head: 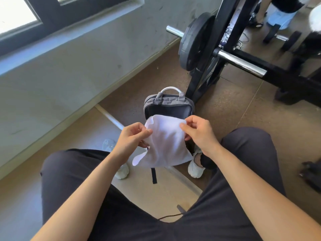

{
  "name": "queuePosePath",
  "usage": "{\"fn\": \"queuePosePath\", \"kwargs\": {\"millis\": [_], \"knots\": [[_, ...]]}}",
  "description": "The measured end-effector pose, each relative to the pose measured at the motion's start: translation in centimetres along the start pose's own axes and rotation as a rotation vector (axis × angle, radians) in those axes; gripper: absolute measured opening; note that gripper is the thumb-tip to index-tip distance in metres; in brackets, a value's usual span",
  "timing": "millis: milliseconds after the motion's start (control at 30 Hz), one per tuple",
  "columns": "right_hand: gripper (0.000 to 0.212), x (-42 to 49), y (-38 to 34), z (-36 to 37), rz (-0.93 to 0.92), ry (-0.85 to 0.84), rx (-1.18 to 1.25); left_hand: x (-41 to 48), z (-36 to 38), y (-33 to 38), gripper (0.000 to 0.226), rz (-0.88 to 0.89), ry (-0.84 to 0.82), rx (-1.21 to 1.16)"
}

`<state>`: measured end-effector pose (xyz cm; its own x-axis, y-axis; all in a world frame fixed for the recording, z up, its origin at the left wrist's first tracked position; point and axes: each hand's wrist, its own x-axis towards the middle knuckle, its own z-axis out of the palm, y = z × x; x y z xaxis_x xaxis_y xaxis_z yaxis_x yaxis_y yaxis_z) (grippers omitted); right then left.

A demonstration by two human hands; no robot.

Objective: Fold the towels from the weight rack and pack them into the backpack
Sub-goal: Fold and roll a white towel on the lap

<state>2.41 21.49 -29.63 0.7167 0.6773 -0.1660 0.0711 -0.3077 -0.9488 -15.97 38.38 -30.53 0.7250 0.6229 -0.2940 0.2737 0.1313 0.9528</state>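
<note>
One white towel (165, 143) hangs in front of one grey backpack (168, 100), covering its lower half. The left hand (132, 138) pinches the towel's left edge and the right hand (199, 133) pinches its right edge, both with curled fingers. The backpack stands open; its main compartment is dark, and what it holds cannot be told. Just behind the backpack rises one black weight rack (225, 23) bearing one weight plate (194, 42). Two white sneakers (196, 168) flank the backpack's near end. One dumbbell (281, 38) lies far behind the backpack.
</note>
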Motion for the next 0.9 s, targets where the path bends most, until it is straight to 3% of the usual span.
{"fn": "queuePosePath", "kwargs": {"millis": [267,467,567,667,767,800,900], "knots": [[0.006,-2.0,0.0,3.0,-0.160,-0.250,-0.048,-1.3,2.8,0.4,0.015,-0.080,-0.179,-0.085],[0.036,-2.4,-0.3,3.0,-0.217,-0.303,-0.168,-1.0,3.0,0.4,0.016,-0.176,-0.105,-0.199],[0.029,-2.4,-0.1,3.4,-0.276,-0.244,-0.252,-1.2,3.2,0.4,0.017,-0.206,-0.154,-0.200],[0.013,-2.0,-0.3,2.8,-0.279,-0.239,-0.230,-1.3,2.5,1.2,0.016,-0.175,-0.091,-0.048],[0.008,-1.7,-0.2,2.1,-0.289,-0.251,-0.242,-0.3,0.5,1.0,0.010,0.029,0.123,0.157],[0.009,-1.6,-0.1,1.8,-0.285,-0.261,-0.246,0.1,-0.3,0.8,0.002,0.108,0.131,0.252],[0.010,-1.2,-0.1,1.2,-0.287,-0.300,-0.254,0.8,-1.9,-0.4,0.032,0.291,-0.057,0.585]]}}
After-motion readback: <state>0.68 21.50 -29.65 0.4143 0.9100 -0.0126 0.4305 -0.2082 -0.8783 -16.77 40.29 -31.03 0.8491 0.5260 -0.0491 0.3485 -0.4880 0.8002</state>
